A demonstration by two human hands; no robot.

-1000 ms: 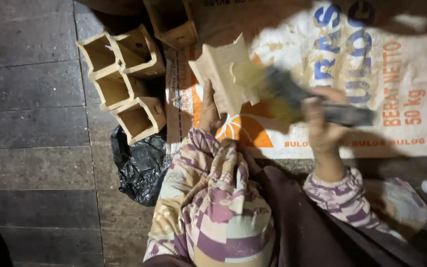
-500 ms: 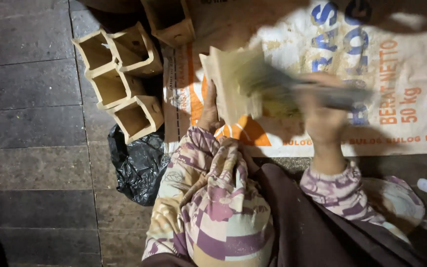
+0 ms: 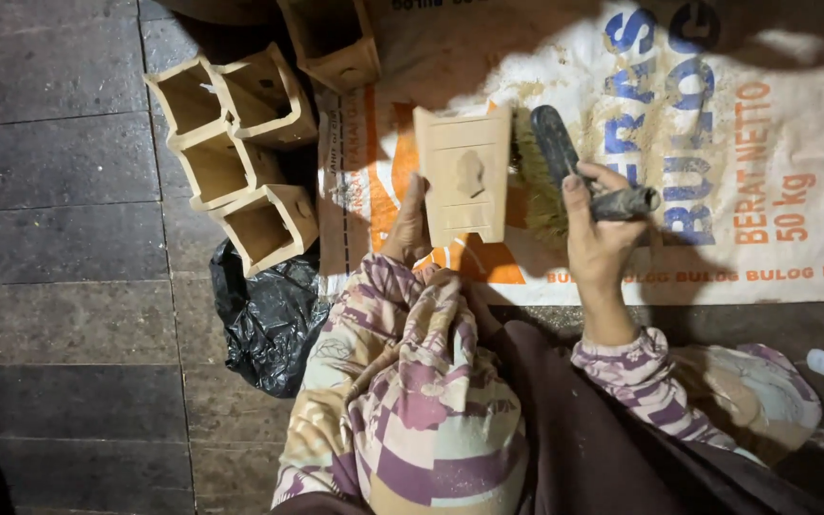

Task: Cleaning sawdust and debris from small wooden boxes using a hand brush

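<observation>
Woodcraft workshop floor: unfinished wooden boxes (image 3: 240, 153), sawdust-strewn sack (image 3: 717, 143), brush (image 3: 565, 162).

Wooden box (image 3: 464, 174) on sack (image 3: 717, 124) — brush (image 3: 565, 162) right; open boxes (image 3: 231, 143) left.

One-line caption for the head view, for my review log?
Left hand steadies a small carved wooden box over a printed sack while right hand holds a dark-handled brush beside it.

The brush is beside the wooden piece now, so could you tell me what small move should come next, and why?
Probably a short stroke of the brush leftward across the wooden piece. The right hand grips the dark handle with the bristles at the piece's right edge, the left hand steadies it from below, and pale dust lies on the printed sack, which suggests the carved face needs clearing.
</observation>
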